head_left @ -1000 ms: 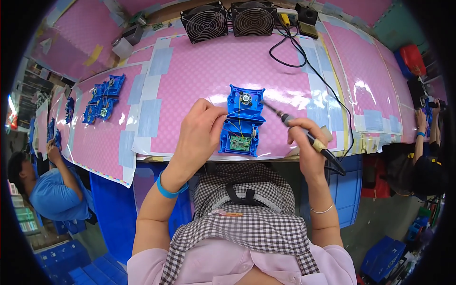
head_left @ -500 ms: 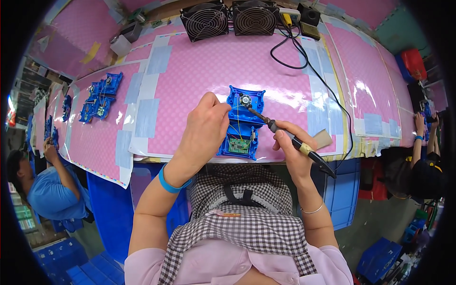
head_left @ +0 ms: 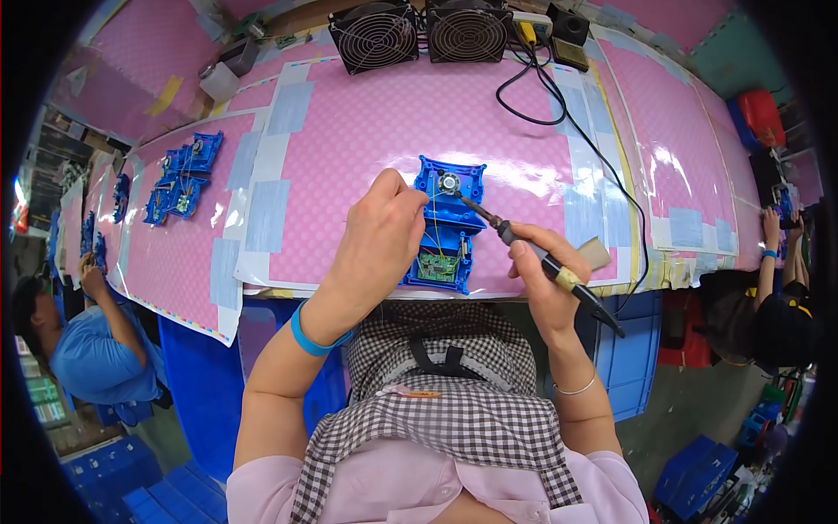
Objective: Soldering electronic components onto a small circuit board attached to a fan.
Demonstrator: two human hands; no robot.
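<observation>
My right hand is closed around a soldering iron, whose tip meets the lower edge of a round speaker. That speaker sits in the far half of an open blue plastic housing. In the near half lies a green circuit board, and thin yellow wires run between the two halves. My left hand is pinched at the housing's left edge, beside the speaker. A thin wire seems to lead out of its fingertips, though the fingers hide most of it.
Two black fans stand at the back. The iron's black cable curves along the right. More blue housings lie to the left. Blue crates are below the table edge; a person in blue works at far left, another at far right.
The soldering iron's handle and my right hand have shifted slightly right, while its tip stays at the speaker. My left hand keeps its pinch almost in place.
</observation>
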